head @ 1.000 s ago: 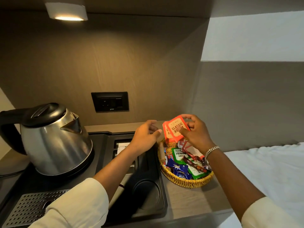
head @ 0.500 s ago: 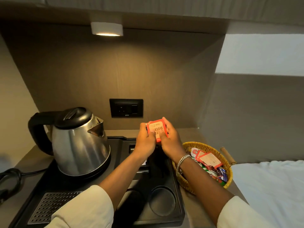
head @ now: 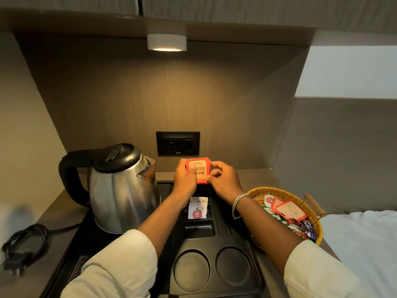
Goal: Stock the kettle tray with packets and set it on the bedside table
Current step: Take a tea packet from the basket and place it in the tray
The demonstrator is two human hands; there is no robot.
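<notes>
Both hands hold a small stack of red tea packets (head: 200,169) upright over the back slot of the black kettle tray (head: 212,274). My left hand (head: 185,179) pinches the stack's left side, my right hand (head: 223,179) its right side. White packets with a red apple mark (head: 197,210) lie in a tray compartment just below. A steel kettle (head: 123,190) stands on the tray's left half. The tray's two round cup wells sit near me.
A wicker basket (head: 279,193) with several mixed packets stands right of the tray on the counter. A black cord and plug (head: 23,248) lie at the left. A wall socket (head: 177,143) is behind the tray. White bedding (head: 361,244) is at the right.
The red packets went from above the basket leftwards to over the tray's back slot. My left hand joined the right on the stack. The view also shifted, bringing the kettle toward the centre.
</notes>
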